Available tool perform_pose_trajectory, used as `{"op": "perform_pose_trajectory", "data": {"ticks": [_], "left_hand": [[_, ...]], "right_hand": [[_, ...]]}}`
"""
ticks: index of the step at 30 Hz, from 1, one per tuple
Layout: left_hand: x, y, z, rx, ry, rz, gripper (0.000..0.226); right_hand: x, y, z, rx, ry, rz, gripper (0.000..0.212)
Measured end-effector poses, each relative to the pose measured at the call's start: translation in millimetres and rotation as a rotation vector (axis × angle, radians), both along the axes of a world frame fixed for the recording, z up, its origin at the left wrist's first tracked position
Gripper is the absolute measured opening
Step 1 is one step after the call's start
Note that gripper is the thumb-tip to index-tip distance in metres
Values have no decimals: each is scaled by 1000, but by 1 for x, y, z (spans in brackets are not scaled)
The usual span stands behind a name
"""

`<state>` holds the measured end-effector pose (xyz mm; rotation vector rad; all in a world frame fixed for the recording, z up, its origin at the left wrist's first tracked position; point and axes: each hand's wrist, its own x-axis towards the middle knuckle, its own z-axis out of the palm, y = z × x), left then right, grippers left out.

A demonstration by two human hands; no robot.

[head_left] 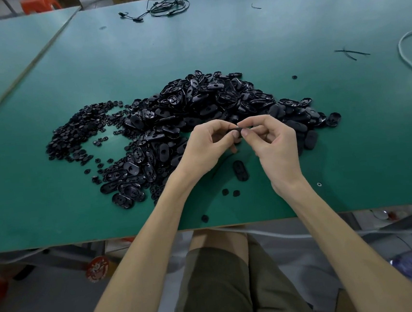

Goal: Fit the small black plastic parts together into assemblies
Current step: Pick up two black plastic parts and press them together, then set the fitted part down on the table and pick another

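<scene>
- A small black plastic part [235, 130] is pinched between the fingertips of both hands and held above the green table top [349, 142]. Its shape is mostly hidden by the fingers.
- The left hand [206, 147] is curled round the part's left end, and the right hand [275, 144] is closed on its right end with thumb and forefinger.
- The fitting step is judged to be in hand, though whether a second piece is already seated cannot be told. A firm squeeze is likely called for next, followed by a set-down.
- One loose black oval shell [240, 170] lies on the table just below the hands.
- Three small round black studs [225, 192] lie nearer the table edge.
- Two heaps are seen, both too dense to be counted: a heap of black oval shells [195, 106] and, to its left, a heap of small round black pieces [82, 132].
</scene>
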<state>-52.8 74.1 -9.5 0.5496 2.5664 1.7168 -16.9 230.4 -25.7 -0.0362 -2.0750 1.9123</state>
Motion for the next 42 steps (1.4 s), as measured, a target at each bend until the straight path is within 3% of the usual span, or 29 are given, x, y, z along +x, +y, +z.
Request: {"op": "perform_pose_trajectory", "data": {"ticks": [7,11,14,20,30,38,42], "left_hand": [[-1,0,0,135,-8,42,17],[-4,-4,-1,148,15,112,20],[-6,-6,-4,55,39,142,22],[-8,-1,-12,-311,113,55,27],[-6,0,-12,-274,152,93,10],[-7,-4,-7,165,8,160,15],[-11,-12,-3,620,-210,141,21]], "right_hand": [[4,-4,3,72,71,-52,31],[2,-1,4,-45,60,-208,29],[1,-1,3,-88,40,-277,29],[1,-1,4,-79,-27,-336,45],[6,-2,9,-54,18,-313,53],[9,-5,11,62,93,-249,50],[10,-8,11,226,186,-135,25]]}}
